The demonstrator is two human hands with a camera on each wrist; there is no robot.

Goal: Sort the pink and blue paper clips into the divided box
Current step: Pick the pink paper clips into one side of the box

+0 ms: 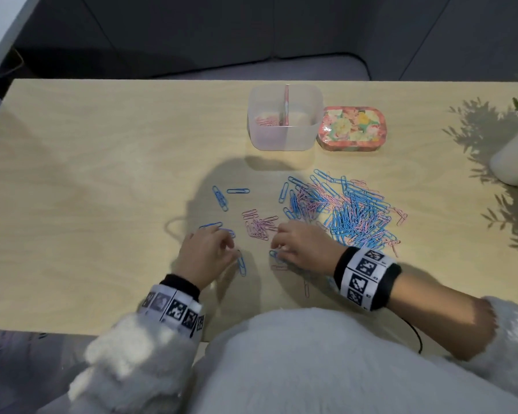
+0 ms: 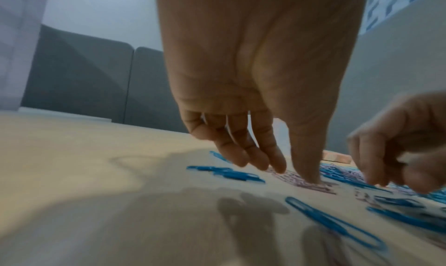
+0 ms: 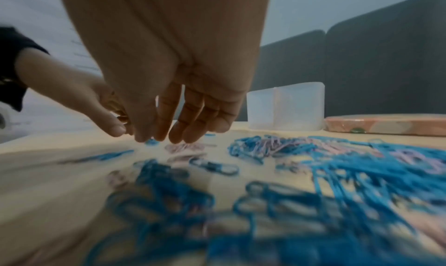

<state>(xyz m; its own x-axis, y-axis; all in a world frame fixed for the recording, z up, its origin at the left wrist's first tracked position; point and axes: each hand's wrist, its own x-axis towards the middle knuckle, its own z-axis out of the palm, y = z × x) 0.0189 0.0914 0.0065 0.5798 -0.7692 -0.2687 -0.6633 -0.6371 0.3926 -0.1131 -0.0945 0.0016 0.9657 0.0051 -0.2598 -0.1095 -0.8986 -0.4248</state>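
A translucent divided box (image 1: 284,138) stands at the back of the table, with a few pink clips in its left compartment. A big mixed pile of blue and pink paper clips (image 1: 353,213) lies right of centre. A small pink clip heap (image 1: 257,225) sits between my hands. My left hand (image 1: 232,249) hovers with relaxed fingers just above the table and holds nothing; a blue clip (image 1: 241,265) lies by its fingertips. My right hand (image 1: 277,245) hangs fingers-down, its tips at a blue clip (image 3: 150,142); I see nothing held in it.
A floral tin (image 1: 352,128) sits right beside the box. A white plant pot (image 1: 515,159) stands at the right edge. Loose blue clips (image 1: 220,198) lie scattered left of the pink heap. Bare tabletop (image 1: 87,174) stretches to the left.
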